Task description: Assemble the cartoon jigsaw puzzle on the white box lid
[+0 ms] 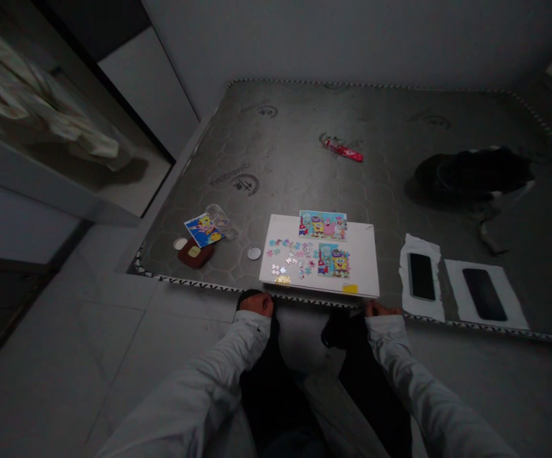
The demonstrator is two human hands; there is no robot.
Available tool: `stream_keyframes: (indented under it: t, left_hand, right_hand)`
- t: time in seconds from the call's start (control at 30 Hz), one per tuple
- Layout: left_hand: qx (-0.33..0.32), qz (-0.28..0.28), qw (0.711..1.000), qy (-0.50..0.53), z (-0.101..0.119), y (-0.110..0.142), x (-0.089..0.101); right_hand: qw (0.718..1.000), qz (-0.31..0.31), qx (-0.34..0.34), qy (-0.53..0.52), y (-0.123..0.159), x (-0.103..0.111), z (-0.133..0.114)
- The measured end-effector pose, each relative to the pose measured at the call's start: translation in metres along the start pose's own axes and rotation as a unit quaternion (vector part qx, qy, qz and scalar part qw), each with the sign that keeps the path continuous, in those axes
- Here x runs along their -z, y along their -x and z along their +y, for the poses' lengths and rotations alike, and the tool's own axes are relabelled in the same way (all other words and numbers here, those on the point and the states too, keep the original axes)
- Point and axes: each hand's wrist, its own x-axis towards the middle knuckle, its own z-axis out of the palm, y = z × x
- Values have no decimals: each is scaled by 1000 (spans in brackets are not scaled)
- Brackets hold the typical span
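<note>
Head view: the left hand [259, 304] and right hand [381, 309] are at the front edge of the mattress [285, 152], near the lower corners of a white board [365, 264]. Both hands' fingers are curled; whether they pinch anything, I cannot tell. On the board, a yellow slip [350, 289] lies near its front edge, loose puzzle pieces [292, 260] are scattered left of a partly joined puzzle [333, 261], and a cartoon picture [323, 226] lies at the back edge. Farther off lie a dark bundle [476, 172] and a red object [343, 150].
</note>
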Motion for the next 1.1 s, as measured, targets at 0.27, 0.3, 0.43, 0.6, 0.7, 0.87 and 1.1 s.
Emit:
stream_keyframes:
  t: [0.27,0.3,0.43,0.6,0.7,0.87,1.1]
  left_hand:
    - [-4,4,1000,-4,0,-1,1]
    - [-5,4,1000,-5,0,-1,1]
    - [-9,6,1000,-5,-1,-1,0]
    - [-15,8,1000,-6,-3,-1,-2]
    - [-15,12,1000,-9,-4,-1,-3]
    - [-18,13,1000,-13,-5,-2,-4]
    - [-19,6,1000,-13,-5,-1,-4]
  right_hand:
    - [1000,-16,6,-1,0,-1,2]
    - [1000,-18,5,-1,-1,-1,2]
    - [1000,-22,-1,3,-2,-1,2]
    - [1000,-30,2,6,-3,1,1]
    - [1000,-28,4,7,-3,2,0]
    - [1000,-22,14,7,0,4,-2]
    - [999,-34,-5,22,-3,0,-2]
